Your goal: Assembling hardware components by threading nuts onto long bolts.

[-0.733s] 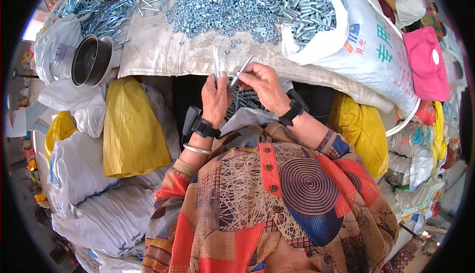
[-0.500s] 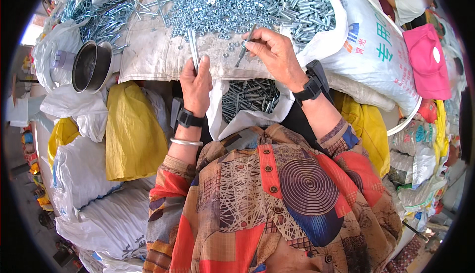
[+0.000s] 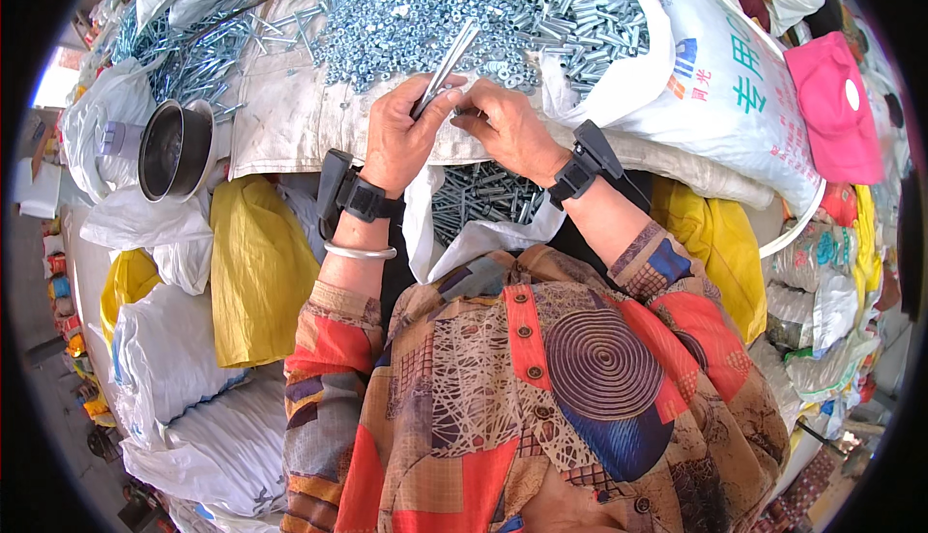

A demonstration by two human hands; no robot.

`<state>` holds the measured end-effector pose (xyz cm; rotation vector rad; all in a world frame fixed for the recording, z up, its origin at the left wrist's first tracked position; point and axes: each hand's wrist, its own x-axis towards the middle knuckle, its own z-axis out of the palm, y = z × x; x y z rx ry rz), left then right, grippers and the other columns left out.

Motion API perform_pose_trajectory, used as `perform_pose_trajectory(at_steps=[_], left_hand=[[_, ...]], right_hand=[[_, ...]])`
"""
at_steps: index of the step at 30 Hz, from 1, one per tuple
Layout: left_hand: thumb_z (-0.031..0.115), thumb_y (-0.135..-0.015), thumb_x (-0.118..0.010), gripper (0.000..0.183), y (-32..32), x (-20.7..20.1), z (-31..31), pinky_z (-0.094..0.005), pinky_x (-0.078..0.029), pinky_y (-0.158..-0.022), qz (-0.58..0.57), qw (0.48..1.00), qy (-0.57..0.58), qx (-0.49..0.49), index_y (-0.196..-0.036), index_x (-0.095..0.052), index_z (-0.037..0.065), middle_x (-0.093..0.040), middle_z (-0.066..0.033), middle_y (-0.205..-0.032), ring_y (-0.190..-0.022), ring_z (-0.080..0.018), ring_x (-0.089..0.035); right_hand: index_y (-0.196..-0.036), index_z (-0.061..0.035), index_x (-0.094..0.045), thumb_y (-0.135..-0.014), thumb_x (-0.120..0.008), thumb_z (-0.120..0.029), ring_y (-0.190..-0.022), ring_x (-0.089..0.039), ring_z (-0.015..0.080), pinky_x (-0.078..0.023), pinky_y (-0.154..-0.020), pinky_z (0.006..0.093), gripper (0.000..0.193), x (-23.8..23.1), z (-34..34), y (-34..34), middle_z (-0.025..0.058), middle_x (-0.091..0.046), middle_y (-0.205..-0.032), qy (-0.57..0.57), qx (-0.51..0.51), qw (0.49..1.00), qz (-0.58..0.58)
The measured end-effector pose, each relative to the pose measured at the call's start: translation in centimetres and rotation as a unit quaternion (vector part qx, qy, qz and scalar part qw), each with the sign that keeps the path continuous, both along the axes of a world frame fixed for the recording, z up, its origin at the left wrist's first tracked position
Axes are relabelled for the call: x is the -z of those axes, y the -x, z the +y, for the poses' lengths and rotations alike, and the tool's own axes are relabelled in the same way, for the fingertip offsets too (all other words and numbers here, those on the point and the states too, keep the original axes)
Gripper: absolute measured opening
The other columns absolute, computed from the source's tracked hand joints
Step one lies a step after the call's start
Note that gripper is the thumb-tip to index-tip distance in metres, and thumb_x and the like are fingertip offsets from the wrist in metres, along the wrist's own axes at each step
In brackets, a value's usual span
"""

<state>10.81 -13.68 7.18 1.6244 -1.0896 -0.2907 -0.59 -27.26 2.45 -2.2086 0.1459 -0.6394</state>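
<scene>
My left hand (image 3: 396,142) is closed around a few long, thin metal bolts (image 3: 449,59), which stick up and to the right past the thumb. My right hand (image 3: 512,129) is beside it, its thumb and fingers pinched together close to the left fingertips. What the right fingers grip is mostly hidden. Beyond both hands, a heap of small silvery nuts (image 3: 401,16) covers a pale cloth work surface (image 3: 300,127). Metal sleeves (image 3: 599,21) are piled right of the nuts. Below the hands, a white bag (image 3: 425,229) holds many dark-looking metal pieces (image 3: 483,200).
More long bolts (image 3: 184,59) lie scattered at the far left. A dark round pot (image 3: 174,151) stands left of the cloth. A large white sack (image 3: 735,98) and a pink cap (image 3: 836,108) are on the right. Yellow sacks (image 3: 256,272) hang at the near edge.
Both hands have come together. The right moved left with the thin rod it held, now mostly out of sight. The left hand's bolts have tilted to the right.
</scene>
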Motion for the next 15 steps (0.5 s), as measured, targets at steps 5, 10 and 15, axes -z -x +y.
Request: perform_pose_trajectory(at_steps=[5,10,15], left_hand=[[0.014,-0.089,-0.073,0.013,-0.4,0.9,-0.2,-0.0263,-0.049,-0.063,0.005,1.0,0.014,-0.005,-0.095,-0.07,0.002,-0.069,-0.0053,-0.078,-0.071,-0.008,-0.061],[0.016,-0.086,-0.076,0.023,0.3,0.8,-1.2,-0.0273,-0.048,-0.059,-0.02,0.999,0.006,-0.035,-0.084,-0.06,0.001,-0.067,-0.0074,-0.077,-0.068,-0.0094,-0.059],[0.016,-0.086,-0.076,0.023,-0.4,1.2,-1.0,-0.0278,-0.047,-0.059,-0.06,0.996,-0.029,-0.059,-0.084,-0.059,0.001,-0.066,-0.0074,-0.078,-0.067,-0.0099,-0.057]], right_hand=[[-0.087,-0.0004,-0.055,-0.08,-0.076,-0.021,-0.076,-0.062,0.0385,-0.047,-0.065,0.0458,0.03,0.0,0.4,-0.5,0.017,-0.06,-0.085,0.008,0.041,0.998,0.045],[-0.088,-0.002,-0.055,-0.077,-0.078,-0.024,-0.077,-0.063,0.0385,-0.049,-0.067,0.0446,0.034,4.5,-0.9,-3.8,0.0173,-0.06,-0.086,0.048,0.067,0.997,0.006],[-0.11,-0.0007,-0.059,-0.075,-0.077,-0.017,-0.09,-0.065,0.0398,-0.053,-0.076,0.0408,0.043,1.7,0.9,-3.7,0.0219,-0.066,-0.098,-0.035,0.045,0.998,0.029]])
